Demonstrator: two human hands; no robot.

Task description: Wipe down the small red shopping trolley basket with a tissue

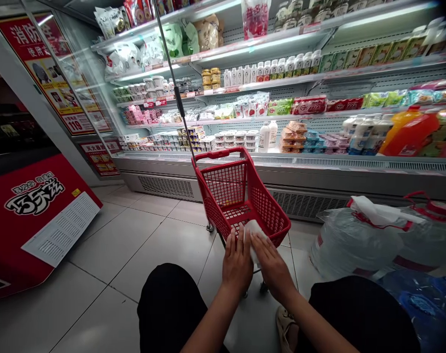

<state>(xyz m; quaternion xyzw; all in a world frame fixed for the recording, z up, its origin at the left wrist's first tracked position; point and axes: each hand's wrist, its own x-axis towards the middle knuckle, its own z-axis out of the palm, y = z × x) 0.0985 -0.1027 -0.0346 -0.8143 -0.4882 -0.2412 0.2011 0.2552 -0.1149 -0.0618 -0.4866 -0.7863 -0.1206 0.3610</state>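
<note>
My left hand [238,261] and my right hand [274,264] meet in front of a small red shopping cart [223,206]. A white tissue [255,229] is caught between them, mostly under the fingers of my right hand. The left hand's fingers are stretched out and lie along the tissue's left side. How far the tissue reaches beneath the palms is hidden. Inside the cart, the red grid bottom shows. A thin dark pole [179,100] rises from the cart's back left corner.
A refrigerated shelf unit [304,169] with bottles, cups and pouches stands behind the cart. At right are large water jugs [355,240] in plastic and a blue water bottle [421,304]. A red freezer [42,211] stands left on the tiled floor [135,245].
</note>
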